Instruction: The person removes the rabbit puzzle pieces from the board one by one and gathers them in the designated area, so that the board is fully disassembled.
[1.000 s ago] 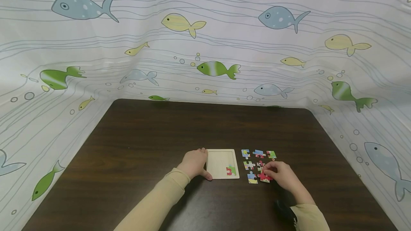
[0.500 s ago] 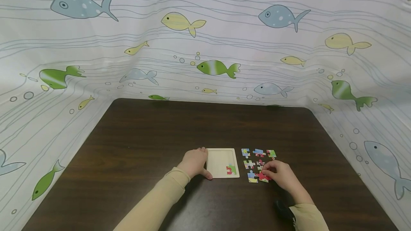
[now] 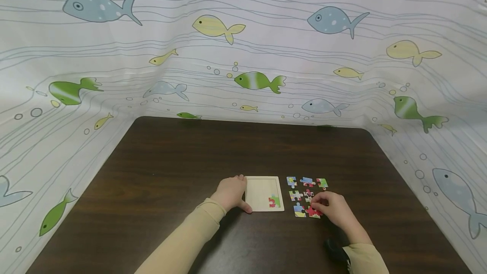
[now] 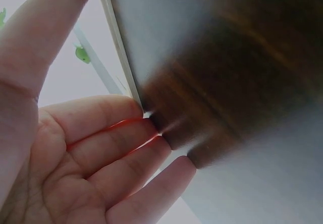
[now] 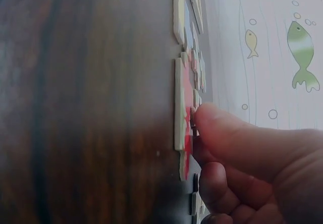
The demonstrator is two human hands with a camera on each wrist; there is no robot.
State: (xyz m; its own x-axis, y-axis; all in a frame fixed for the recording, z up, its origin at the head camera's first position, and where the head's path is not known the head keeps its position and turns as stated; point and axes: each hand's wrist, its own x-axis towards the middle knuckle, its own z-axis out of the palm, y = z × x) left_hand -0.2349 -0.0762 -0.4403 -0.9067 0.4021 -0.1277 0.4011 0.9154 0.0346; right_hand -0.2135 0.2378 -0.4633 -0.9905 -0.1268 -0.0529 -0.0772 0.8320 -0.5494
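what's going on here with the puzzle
A person is putting together a small jigsaw on a dark wooden table. The left hand rests against the left edge of the wooden puzzle tray, steadying it; the tray has one piece set in its near right corner. The right hand pinches a red puzzle piece among the loose pieces laid out just right of the tray.

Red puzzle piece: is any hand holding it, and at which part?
The right hand pinches the red puzzle piece at its right edge, flat on the table.
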